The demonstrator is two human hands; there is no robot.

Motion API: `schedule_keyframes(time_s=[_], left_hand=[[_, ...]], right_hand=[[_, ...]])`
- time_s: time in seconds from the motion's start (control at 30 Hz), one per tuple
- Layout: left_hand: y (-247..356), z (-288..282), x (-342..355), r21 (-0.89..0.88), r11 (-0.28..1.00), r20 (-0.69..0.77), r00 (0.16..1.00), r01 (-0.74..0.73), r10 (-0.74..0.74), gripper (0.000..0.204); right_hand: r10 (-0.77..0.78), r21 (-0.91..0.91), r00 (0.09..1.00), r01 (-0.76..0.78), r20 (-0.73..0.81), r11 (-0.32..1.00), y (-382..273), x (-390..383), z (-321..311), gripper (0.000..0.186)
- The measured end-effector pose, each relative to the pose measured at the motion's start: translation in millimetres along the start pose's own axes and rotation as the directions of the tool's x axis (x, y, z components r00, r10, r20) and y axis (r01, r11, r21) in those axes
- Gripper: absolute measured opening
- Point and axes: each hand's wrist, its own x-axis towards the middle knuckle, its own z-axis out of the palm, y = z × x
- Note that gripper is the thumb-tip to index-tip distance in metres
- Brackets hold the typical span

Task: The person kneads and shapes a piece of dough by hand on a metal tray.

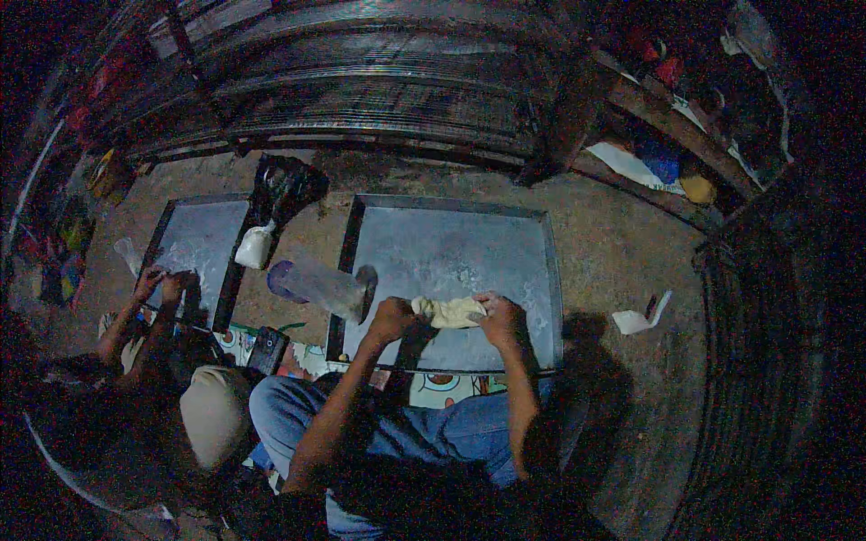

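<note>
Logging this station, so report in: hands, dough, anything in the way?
Left hand and right hand gripping opposite ends of dough. Dough lumpy, elongated, over gray tray. Translucent container overlapping tray's left edge, apart from dough.

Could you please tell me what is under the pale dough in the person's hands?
The grey tray, marked with pale smudges, shows around the dough, which the left hand and right hand hold. The patch directly beneath is covered.

Wide fisheye view, downward from head-height
</note>
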Motion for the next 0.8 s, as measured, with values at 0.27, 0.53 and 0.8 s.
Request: schedule_keyframes(time_s=[0.27,0.53,0.8], left_hand=[[-27.0,12.3,2.4,0.092,0.990,0.036,0.994,-0.102,0.099,0.039],[-36.9,34.7,10.1,0.462,0.759,0.301,0.886,-0.459,0.352,0.027],[-49.4,74.7,19.6,0.299,0.924,0.024,0.970,-0.240,0.244,0.029]], right_hand=[[0.032,0.000,0.984,-0.033,-0.174,0.999,33.0,1.1,24.2,0.033],[-0.015,-0.326,1.000,0.008,-0.018,0.945,82.8,18.3,70.7,0.047],[-0.089,-0.210,0.990,0.063,-0.114,0.976,95.8,20.8,82.2,0.033]])
